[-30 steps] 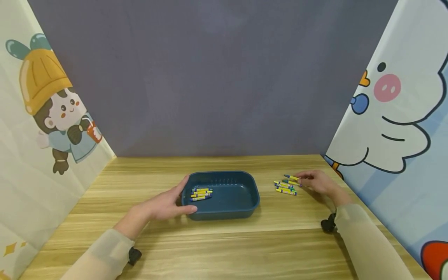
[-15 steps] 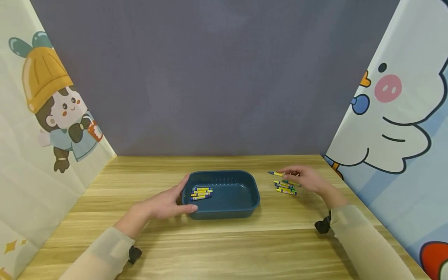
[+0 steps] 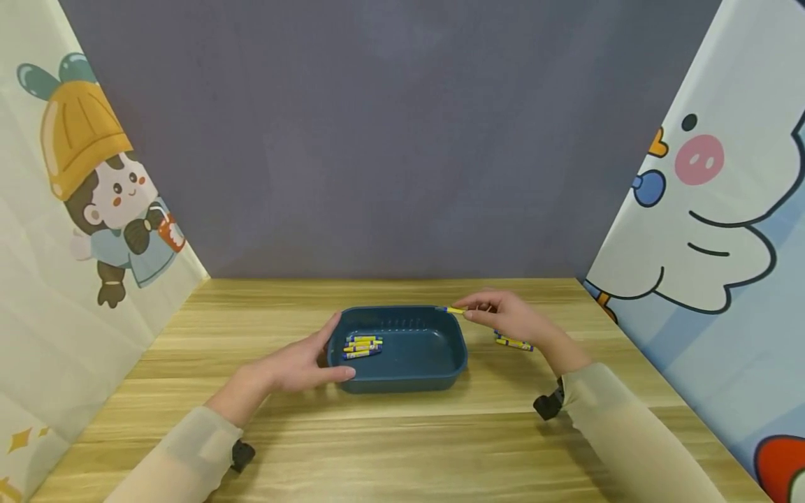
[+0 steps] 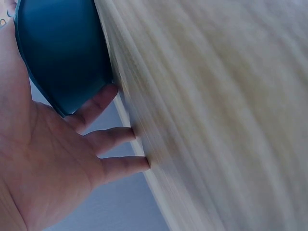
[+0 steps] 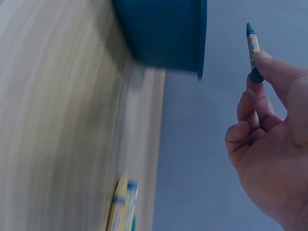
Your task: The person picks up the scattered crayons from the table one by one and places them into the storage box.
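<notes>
My left hand point(image 3: 302, 365) holds the left end of a dark blue plastic bin point(image 3: 411, 384), thumb over the near rim and index finger at the far left corner. In the left wrist view, other fingertips touch the table. Several yellow-wrapped crayons point(image 3: 362, 347) lie side by side at the bin's left. My right hand point(image 3: 506, 318) pinches one blue crayon point(image 5: 253, 50) with a yellow wrapper between thumb and fingers; it is up at the far right corner of the bin, its tip pointing left. Behind that hand, more crayons point(image 3: 516, 344) lie on the table, partly hidden.
The bin stands on a wood-grain table point(image 3: 402, 447). A grey panel point(image 3: 396, 140) rises along the table's back edge. Printed cartoon panels close off the left and right sides.
My right hand has picked a blue crayon from the loose group and carried it left to the bin's far right corner. The left hand and bin have stayed in place.
</notes>
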Demonstrator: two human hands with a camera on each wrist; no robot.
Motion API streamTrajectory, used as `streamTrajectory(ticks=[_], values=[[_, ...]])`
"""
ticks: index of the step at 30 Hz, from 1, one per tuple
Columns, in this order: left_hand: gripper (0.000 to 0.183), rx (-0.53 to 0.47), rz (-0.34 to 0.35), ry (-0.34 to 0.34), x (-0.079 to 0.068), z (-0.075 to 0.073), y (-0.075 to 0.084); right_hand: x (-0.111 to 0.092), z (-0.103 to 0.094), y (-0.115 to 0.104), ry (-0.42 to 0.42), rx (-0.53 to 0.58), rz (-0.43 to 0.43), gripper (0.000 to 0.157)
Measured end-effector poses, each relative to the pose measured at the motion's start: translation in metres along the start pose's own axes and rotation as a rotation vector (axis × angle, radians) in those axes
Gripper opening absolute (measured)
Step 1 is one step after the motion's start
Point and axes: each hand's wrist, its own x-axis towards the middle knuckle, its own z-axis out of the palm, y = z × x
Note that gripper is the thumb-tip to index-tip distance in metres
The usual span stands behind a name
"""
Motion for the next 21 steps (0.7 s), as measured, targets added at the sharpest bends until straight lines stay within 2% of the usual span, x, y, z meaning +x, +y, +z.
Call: streamTrajectory(ticks=[9,16,21], values=[[0.124,-0.009,-0.002,0.005,0.001,0.000,-0.002,0.029,0.037,-0.039,-0.084,0.100,-0.084,0.029],[0.124,-0.034,0.013,0.003,0.003,-0.001,-0.002,0.053,0.072,-0.061,-0.156,0.112,-0.121,0.030],[0.124,-0.036,0.024,-0.006,0.003,-0.002,-0.003,0.066,0.092,-0.068,-0.165,0.099,-0.125,0.029]])
